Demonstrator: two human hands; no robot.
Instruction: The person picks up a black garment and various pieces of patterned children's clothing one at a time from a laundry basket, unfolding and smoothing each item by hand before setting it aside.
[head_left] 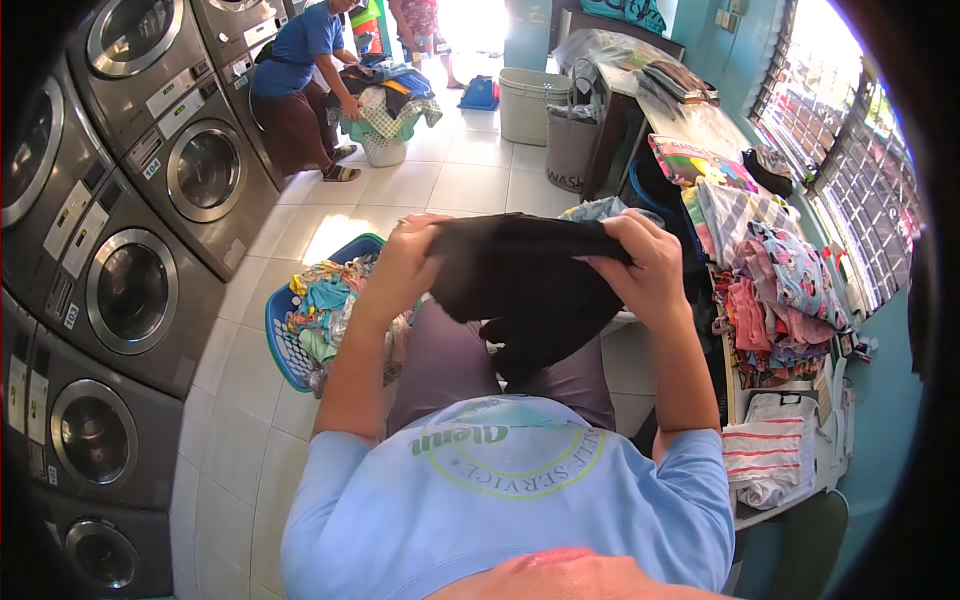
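A black garment (530,290) is stretched between my two hands over my lap, its lower part hanging loosely. My left hand (408,262) grips its left upper corner with the fingers closed. On the other side my right hand (642,258) pinches the right upper corner, thumb in front of the cloth. The kind of garment cannot be made out. Left of my legs stands a blue laundry basket (284,345) heaped with colourful clothes (325,305). Behind the black cloth, some light blue fabric (605,210) shows in part.
Stacked dryers (130,290) line the left wall. On the right, a long table (738,405) bears folded clothes (775,320) and a striped cloth (770,450). Further off, a person (300,75) bends over a full white basket (385,150). A grey hamper (573,150) stands ahead.
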